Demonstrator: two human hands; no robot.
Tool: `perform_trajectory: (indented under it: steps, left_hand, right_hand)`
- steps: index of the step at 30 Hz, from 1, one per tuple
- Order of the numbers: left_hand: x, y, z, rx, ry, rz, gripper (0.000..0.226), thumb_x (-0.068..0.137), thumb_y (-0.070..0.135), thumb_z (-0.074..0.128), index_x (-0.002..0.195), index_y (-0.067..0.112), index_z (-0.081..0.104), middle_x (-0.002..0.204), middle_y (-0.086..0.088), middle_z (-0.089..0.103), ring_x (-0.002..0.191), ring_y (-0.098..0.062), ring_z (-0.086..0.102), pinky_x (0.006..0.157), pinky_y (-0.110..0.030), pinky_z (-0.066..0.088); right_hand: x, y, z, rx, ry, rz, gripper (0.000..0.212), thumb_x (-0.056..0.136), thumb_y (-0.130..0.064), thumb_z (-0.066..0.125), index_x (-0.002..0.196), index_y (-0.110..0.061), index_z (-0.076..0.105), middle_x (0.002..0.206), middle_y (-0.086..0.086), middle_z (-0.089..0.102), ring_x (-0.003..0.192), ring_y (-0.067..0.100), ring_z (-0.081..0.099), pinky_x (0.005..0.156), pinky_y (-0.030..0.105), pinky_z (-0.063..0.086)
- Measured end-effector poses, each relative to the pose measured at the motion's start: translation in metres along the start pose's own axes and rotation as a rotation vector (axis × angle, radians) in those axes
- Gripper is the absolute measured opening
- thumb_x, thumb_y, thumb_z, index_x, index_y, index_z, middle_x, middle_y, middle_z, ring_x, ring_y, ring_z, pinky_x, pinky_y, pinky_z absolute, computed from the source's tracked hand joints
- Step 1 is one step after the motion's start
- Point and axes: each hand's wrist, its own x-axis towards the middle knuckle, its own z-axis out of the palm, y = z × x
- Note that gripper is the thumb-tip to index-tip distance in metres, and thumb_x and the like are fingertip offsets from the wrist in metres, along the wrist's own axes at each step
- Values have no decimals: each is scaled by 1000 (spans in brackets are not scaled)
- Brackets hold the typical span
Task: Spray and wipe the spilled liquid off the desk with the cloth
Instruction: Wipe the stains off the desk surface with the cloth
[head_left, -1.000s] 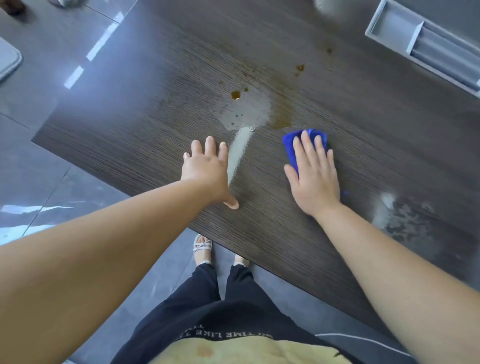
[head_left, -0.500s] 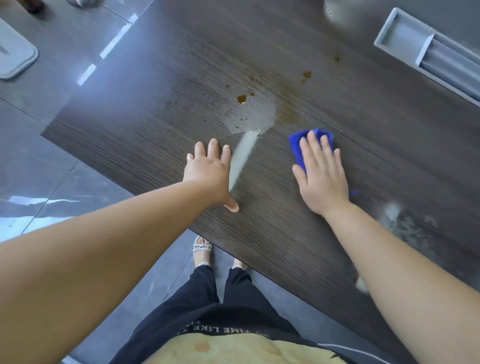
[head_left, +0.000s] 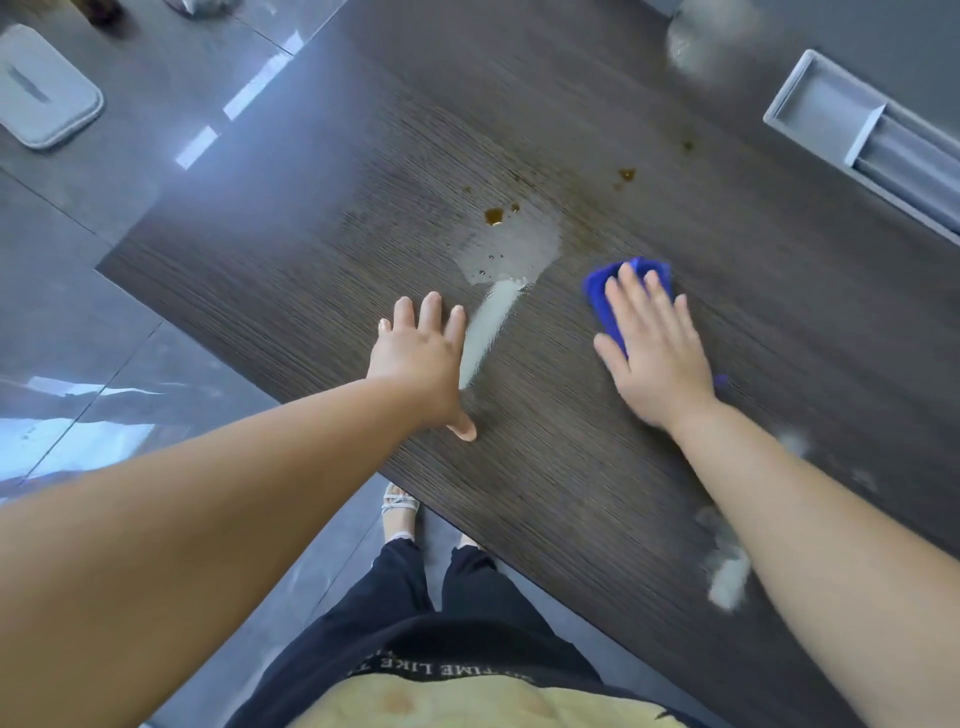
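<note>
**Palm flat on the cloth, spill just to its left**

Both hands are down on the desk (head_left: 311, 249). The right hand (head_left: 654, 353) lies flat on the blue cloth (head_left: 602, 291), fingers straight and slightly spread, pressing it to the dark wood. Nothing curls round it; this is a palm-down press. Blue shows past the fingertips and along the thumb side, and a small corner peeks out by the wrist. The hand is a touch blurred.

The left hand (head_left: 421, 358) is released as well: palm on the wood, fingers straight and close together, thumb pointing toward the near edge, holding nothing.

Between the two hands sits the spill (head_left: 514, 249), a pale wet patch just beyond the left fingertips. A narrow pale streak (head_left: 488, 332) runs from it down just beside the left index finger. The cloth is near the patch's right edge, but apart from it. Brown drops (head_left: 493, 215) sit at the patch's far rim, with more further right.

Pale smears (head_left: 727, 577) show on the wood beside the right forearm. A grey recessed tray (head_left: 831, 114) is set into the desk at far right. Below the near edge, a sandalled foot (head_left: 399, 506) stands on the glossy tiled floor (head_left: 78, 291).
</note>
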Motion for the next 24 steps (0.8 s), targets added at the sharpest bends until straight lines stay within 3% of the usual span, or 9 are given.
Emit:
perform_trajectory:
  steps: [2, 4, 7, 11, 13, 17, 19, 21, 24]
  left_hand:
    - [0, 1, -1, 5, 3, -1, 135, 51, 67, 77, 150, 15, 2, 152, -9, 7, 136, -35, 12, 109, -46, 30]
    - [0, 2, -2, 17, -1, -3, 134, 50, 67, 78, 149, 15, 4, 150, -10, 11, 133, -35, 16, 110, -47, 30]
    - [1, 2, -3, 24, 1, -12, 134, 50, 67, 78, 149, 14, 5, 150, -10, 11, 133, -35, 16, 110, -47, 29]
    - [0, 1, -3, 20, -2, -15, 134, 52, 67, 78, 150, 16, 2, 152, -9, 7, 136, -35, 12, 111, -46, 28]
    - [-1, 1, -2, 10, -6, -12, 134, 53, 66, 77, 150, 16, 0, 153, -9, 5, 137, -35, 9, 111, -45, 27]
    - [-3, 1, -2, -18, -3, -23, 134, 55, 65, 77, 150, 17, -2, 154, -9, 1, 140, -35, 4, 112, -45, 23]
    - [-4, 0, 0, -38, 6, -25, 133, 55, 65, 77, 150, 19, -2, 155, -8, 0, 140, -34, 3, 112, -44, 23]
    - [-5, -1, 2, -64, 15, -22, 132, 55, 65, 77, 151, 20, -3, 156, -7, -1, 141, -34, 1, 113, -44, 21]
    - [-3, -4, 5, -74, 16, -9, 133, 57, 66, 75, 151, 21, -6, 157, -7, -5, 143, -35, -2, 115, -45, 15]
  right_hand:
    - [33, -21, -2, 25, 48, 260, 63, 98, -45, 26, 151, -13, 12, 159, 4, 4, 146, 26, 4, 116, 47, 6]
    - [45, -47, -3, 42, 44, 369, 65, 99, -46, 26, 151, -13, 5, 159, 5, -1, 146, 26, -1, 117, 46, 2]
    - [17, -62, 3, 13, 19, 101, 64, 99, -46, 26, 151, -12, 10, 159, 6, 5, 146, 27, 3, 116, 44, 2]
    - [-25, -23, 4, 5, -76, -293, 64, 93, -47, 29, 146, -12, 29, 155, 3, 21, 143, 26, 19, 114, 49, 17]
    - [-12, -5, 0, -11, -63, -268, 62, 94, -47, 28, 147, -14, 29, 155, 0, 18, 143, 25, 17, 115, 49, 17]
    - [47, -30, -5, 7, 6, 125, 62, 99, -42, 29, 151, -14, 10, 159, 3, 2, 146, 25, 1, 116, 44, 3]
    - [56, -52, -5, 11, 20, 218, 64, 99, -44, 28, 151, -13, 6, 159, 6, -1, 146, 27, 0, 116, 46, 1]
    - [41, -57, -2, 3, 3, 143, 63, 99, -43, 27, 151, -12, 7, 159, 6, 1, 146, 27, 0, 116, 46, 1]
    - [-4, -38, 1, 20, -50, -143, 62, 96, -43, 24, 150, -13, 16, 158, 4, 9, 145, 25, 6, 117, 47, 8]
